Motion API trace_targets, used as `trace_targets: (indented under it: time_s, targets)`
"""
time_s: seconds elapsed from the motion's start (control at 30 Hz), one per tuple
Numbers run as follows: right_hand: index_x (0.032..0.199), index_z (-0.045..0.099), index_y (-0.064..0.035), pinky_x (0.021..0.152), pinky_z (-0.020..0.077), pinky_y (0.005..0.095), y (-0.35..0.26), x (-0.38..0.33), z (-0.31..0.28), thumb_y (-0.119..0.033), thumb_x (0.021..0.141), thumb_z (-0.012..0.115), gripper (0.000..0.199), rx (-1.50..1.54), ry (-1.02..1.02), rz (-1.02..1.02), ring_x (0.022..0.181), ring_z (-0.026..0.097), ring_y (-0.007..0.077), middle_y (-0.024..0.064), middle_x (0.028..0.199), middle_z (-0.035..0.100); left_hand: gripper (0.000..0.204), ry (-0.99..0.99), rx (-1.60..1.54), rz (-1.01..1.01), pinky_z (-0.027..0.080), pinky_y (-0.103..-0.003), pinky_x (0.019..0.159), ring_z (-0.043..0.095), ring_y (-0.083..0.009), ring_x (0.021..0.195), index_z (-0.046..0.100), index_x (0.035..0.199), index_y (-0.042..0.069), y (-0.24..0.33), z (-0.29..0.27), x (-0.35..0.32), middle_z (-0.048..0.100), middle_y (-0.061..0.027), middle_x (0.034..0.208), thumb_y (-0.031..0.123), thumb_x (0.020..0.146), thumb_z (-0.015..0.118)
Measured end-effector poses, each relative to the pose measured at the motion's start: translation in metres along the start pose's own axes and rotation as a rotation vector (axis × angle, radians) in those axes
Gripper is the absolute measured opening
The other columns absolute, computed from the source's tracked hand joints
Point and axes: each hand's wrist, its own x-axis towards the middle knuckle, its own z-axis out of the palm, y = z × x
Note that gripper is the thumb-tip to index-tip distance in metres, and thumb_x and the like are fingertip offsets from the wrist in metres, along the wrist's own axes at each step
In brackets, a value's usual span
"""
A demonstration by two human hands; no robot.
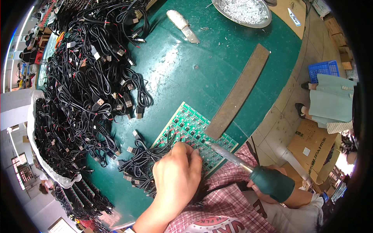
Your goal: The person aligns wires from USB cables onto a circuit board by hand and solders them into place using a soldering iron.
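Note:
A green circuit board panel [186, 120] with rows of small black parts lies at a slant on the green table, close to my body. Over its lower left part is my left hand [176, 173], thumb and fingers pinched together; what sits between the fingertips is hidden. Black USB cables [142, 163] lie bunched beside and under this hand, and some red wire ends rest on the board. My right hand [256, 190] grips a soldering iron [272, 183] by its green handle. Its tip points left over the board, near my left fingertips; contact cannot be made out.
A brown flat bar [239, 91] rests with its near end on the board. Beyond lie a knife with a wrapped handle [182, 25] and a metal bowl [258, 25] of silvery scraps. Heaped USB cables [89, 77] cover the left side. Another person [330, 97] is at right.

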Motion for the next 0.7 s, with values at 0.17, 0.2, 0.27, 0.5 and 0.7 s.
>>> trace_targets:
  time_s: [0.17,0.2,0.27,0.5,0.7]
  targets:
    - [0.087,0.072,-0.0145,0.066,0.0573,0.0334,-0.001,0.003,0.000,-0.012,0.081,0.074,0.007,-0.019,0.030,-0.021,0.071,0.072,0.0222,0.0020,0.084,0.074,0.015,0.011,0.016,0.017,0.052,-0.040,0.060,0.069,-0.0329,0.061,0.065,0.085,-0.001,0.000,0.001,0.001,0.068,-0.0169,0.069,0.011,0.089,0.072]
    - [0.087,0.072,-0.0149,0.068,0.0568,0.0337,-0.004,0.004,-0.002,-0.011,0.080,0.073,0.007,-0.043,0.014,-0.007,0.071,0.072,0.0220,0.0015,0.084,0.074,0.015,0.012,0.015,0.020,0.052,-0.040,0.060,0.069,-0.0329,0.061,0.065,0.085,-0.001,0.000,0.001,0.002,0.068,-0.0169,0.069,0.011,0.089,0.072]
    - [0.086,0.072,-0.0153,0.069,0.0563,0.0340,-0.010,0.006,-0.004,-0.010,0.080,0.073,0.008,-0.065,0.001,0.005,0.071,0.072,0.0219,0.0009,0.083,0.074,0.015,0.000,0.007,0.011,0.052,-0.041,0.060,0.069,-0.0336,0.062,0.065,0.085,-0.001,-0.001,0.001,0.001,0.069,-0.0170,0.070,0.011,0.089,0.072]
    - [0.096,0.074,-0.0109,0.062,0.0551,0.0383,-0.035,0.030,-0.008,-0.017,0.078,0.078,0.020,-0.236,-0.018,-0.082,0.080,0.070,0.0247,0.0057,0.093,0.074,0.016,0.022,0.067,0.025,0.053,-0.044,0.060,0.070,-0.0357,0.064,0.064,0.086,0.001,-0.002,0.000,-0.002,0.069,-0.0176,0.072,0.014,0.090,0.072]
    - [0.094,0.071,-0.0038,0.073,0.0497,0.0309,-0.042,0.025,-0.010,-0.015,0.092,0.068,0.012,0.416,-0.030,0.472,0.079,0.061,0.0136,0.0034,0.084,0.066,0.030,-0.009,0.261,0.206,0.054,-0.044,0.072,0.067,-0.0319,0.089,0.065,0.111,0.008,-0.001,0.004,-0.019,0.068,-0.0140,0.099,0.024,0.087,0.073]
